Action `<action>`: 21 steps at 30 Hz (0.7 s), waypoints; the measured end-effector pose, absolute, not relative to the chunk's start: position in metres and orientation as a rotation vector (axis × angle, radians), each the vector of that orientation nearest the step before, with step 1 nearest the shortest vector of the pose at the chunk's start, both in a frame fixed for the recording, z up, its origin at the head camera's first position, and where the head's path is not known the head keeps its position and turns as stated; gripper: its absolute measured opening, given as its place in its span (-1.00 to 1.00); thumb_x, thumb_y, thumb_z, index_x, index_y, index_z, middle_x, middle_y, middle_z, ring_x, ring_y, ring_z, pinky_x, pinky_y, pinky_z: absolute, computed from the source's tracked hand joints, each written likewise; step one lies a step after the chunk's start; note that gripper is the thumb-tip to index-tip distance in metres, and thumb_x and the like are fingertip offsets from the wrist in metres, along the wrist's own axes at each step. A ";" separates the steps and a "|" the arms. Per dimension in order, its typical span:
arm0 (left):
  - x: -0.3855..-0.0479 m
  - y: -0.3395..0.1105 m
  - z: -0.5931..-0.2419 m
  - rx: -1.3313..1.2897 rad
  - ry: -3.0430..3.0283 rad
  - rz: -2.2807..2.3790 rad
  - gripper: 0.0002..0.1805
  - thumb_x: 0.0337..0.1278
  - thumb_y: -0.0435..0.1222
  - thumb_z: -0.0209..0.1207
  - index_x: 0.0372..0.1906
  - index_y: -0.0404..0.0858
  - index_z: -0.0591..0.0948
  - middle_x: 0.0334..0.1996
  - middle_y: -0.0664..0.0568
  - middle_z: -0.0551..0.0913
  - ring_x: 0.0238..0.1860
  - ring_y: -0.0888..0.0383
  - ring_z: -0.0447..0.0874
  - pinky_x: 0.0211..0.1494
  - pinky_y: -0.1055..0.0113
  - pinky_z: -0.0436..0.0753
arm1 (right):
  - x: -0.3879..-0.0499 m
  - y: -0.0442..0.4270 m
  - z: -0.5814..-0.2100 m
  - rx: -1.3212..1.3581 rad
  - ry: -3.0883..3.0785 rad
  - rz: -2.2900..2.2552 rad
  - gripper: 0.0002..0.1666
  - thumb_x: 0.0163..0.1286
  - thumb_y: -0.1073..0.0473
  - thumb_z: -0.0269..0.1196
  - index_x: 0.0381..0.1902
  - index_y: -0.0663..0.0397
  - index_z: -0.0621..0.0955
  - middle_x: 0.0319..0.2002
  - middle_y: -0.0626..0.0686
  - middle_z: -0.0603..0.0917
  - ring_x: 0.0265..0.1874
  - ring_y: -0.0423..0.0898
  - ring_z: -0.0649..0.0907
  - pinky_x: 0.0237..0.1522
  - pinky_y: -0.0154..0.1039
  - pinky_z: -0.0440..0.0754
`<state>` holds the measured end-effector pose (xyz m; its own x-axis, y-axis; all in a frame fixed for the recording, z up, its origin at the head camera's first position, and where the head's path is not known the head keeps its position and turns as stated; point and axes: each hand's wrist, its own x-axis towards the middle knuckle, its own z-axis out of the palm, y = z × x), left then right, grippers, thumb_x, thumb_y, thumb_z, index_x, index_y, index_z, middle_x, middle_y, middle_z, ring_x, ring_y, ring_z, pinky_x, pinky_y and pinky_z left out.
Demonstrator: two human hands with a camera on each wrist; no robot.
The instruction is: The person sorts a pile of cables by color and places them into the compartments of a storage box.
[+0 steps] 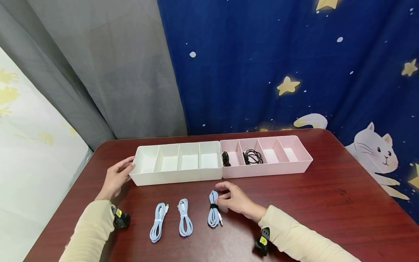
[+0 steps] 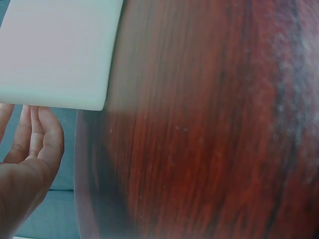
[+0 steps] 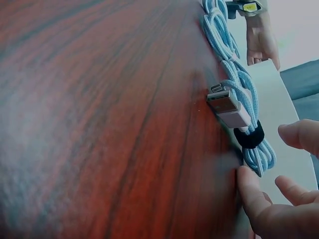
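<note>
My left hand [image 1: 118, 176] rests its fingertips against the left end of the white divided box [image 1: 176, 177]; in the left wrist view its fingers [image 2: 50, 132] look mostly straight. My right hand [image 1: 238, 199] is beside a light blue USB cable [image 1: 213, 214], coiled and bound by a black strap [image 1: 214, 206]. In the right wrist view, the thumb and fingers are spread around the coil's far end, with a gap to the thumb; whether a fingertip touches it I cannot tell. Two more coiled light blue cables, a middle one [image 1: 185, 220] and a left one [image 1: 158, 223], lie on the table.
A pink divided box [image 1: 268, 169] adjoins the white one's right end. Its two left compartments hold a small black cable bundle [image 1: 226, 159] and a looped black cable [image 1: 253, 157]. The dark red wooden table [image 1: 330, 196] ends at a blue curtain [image 1: 248, 72] and a grey curtain [image 1: 131, 72].
</note>
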<state>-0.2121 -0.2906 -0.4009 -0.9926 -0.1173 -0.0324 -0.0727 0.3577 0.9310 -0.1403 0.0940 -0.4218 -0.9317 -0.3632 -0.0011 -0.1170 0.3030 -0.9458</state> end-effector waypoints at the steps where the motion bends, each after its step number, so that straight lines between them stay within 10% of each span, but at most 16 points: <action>1: -0.212 -0.291 -0.401 0.176 -2.554 -1.747 -0.41 0.14 -0.04 0.06 0.24 -0.19 0.32 -0.17 0.17 0.40 -0.27 0.42 0.43 -0.29 0.49 0.51 | -0.140 0.094 -0.422 -0.438 2.340 -1.686 -0.45 0.02 0.33 0.29 0.00 0.37 0.42 -0.08 0.27 0.46 -0.28 0.00 0.58 -0.33 -0.29 0.51; 21: -0.213 -0.292 -0.404 0.143 -2.560 -1.704 -0.43 0.15 -0.04 0.05 0.23 -0.20 0.33 -0.20 0.18 0.40 -0.27 0.40 0.42 -0.31 0.47 0.51 | -0.143 0.093 -0.424 -0.421 2.290 -1.675 -0.44 0.01 0.34 0.30 0.00 0.37 0.41 -0.16 0.23 0.48 -0.34 -0.05 0.59 -0.35 -0.29 0.49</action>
